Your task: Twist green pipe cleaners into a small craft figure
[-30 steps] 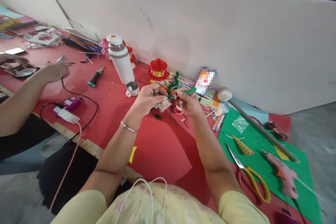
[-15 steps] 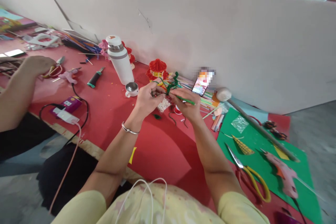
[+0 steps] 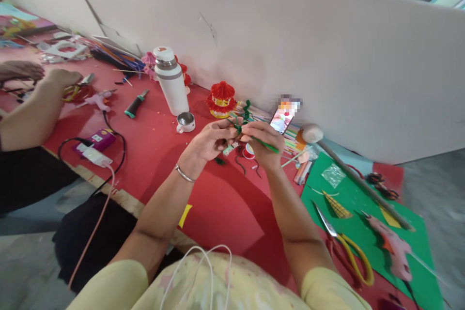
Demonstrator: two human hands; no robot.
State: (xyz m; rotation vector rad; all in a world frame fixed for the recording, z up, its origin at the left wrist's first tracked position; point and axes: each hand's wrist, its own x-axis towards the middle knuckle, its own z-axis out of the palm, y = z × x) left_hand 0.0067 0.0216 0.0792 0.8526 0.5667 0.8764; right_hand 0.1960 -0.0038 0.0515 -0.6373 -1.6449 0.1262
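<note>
The fingers of the left hand (image 3: 209, 141) pinch a fuzzy green piece (image 3: 238, 129) between thumb and forefinger, so it sits right at their tips, in the narrow gap between the two hands. The right hand's (image 3: 266, 144) fingers are closed around a slim green tool (image 3: 268, 145), whose handle slants out beneath them; its tip by the piece is hidden. A dark green curl (image 3: 247, 108) rises just beyond both sets of fingertips; whether it joins the pinched piece, I cannot tell.

Just below the left fingertips lie pale beads (image 3: 230, 148) on the red tabletop (image 3: 221, 203), with a green scrap (image 3: 219, 160) nearer the wearer. A red spool (image 3: 249, 151) lies below the gap between the hands. Left of the left fingers stands a small cup (image 3: 186, 122); beyond them is a red-and-yellow lantern (image 3: 222, 100). A lit phone (image 3: 284, 117) leans beyond the right fingers.
</note>
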